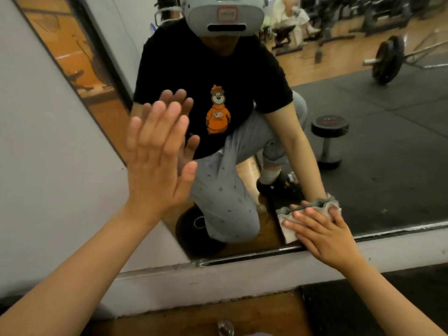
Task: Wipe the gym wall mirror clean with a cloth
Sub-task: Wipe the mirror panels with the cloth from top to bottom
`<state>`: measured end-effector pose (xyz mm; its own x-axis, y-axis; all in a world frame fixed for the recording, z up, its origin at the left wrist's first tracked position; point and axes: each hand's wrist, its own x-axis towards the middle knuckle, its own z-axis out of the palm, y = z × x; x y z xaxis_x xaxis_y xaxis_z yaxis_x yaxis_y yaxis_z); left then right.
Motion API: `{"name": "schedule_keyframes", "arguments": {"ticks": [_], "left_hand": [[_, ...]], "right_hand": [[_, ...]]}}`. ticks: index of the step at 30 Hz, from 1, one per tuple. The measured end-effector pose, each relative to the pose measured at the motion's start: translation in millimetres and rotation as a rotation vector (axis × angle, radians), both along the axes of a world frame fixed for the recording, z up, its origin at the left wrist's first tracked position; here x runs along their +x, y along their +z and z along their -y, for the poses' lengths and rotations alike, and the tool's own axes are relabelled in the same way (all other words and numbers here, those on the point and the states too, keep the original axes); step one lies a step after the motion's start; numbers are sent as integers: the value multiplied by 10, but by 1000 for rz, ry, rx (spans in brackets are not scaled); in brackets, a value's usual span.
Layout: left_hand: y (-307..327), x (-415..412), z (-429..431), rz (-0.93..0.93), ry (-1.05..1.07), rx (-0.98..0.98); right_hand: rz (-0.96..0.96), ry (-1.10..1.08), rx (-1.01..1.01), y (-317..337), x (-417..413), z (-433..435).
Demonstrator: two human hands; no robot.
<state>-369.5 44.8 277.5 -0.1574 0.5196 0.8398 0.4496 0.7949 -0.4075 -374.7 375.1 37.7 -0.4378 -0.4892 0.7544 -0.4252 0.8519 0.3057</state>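
Grey cloth [288, 230] is pressed under the right hand [326, 235], fingers straight, at the bottom edge of the mirror [363, 146]; the empty left hand [157, 163] is braced flat. Overlapping strokes are advised.

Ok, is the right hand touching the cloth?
Touching. In the head view the right hand lies flat on the cloth, pressing it against the mirror near its bottom edge.

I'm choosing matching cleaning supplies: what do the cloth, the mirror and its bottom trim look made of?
Cloth: soft grey microfibre or terry, apparently; matte, with a thick wavy edge. Mirror: glossy glass, giving a sharp reflection. Bottom trim: dark, slightly shiny strip, perhaps metal or plastic; too thin to tell.
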Motion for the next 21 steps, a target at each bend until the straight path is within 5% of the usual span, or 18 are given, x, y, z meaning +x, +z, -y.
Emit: {"name": "schedule_keyframes", "arguments": {"ticks": [12, 16, 21], "left_hand": [[1015, -167, -1091, -203, 5, -329], [1100, -246, -1127, -218, 34, -324], [1061, -238, -1124, -214, 30, -338]], "right_hand": [[-297, -131, -564, 2181, -233, 547], [-315, -136, -527, 2001, -245, 512], [-202, -170, -537, 1003, -161, 409]]}}
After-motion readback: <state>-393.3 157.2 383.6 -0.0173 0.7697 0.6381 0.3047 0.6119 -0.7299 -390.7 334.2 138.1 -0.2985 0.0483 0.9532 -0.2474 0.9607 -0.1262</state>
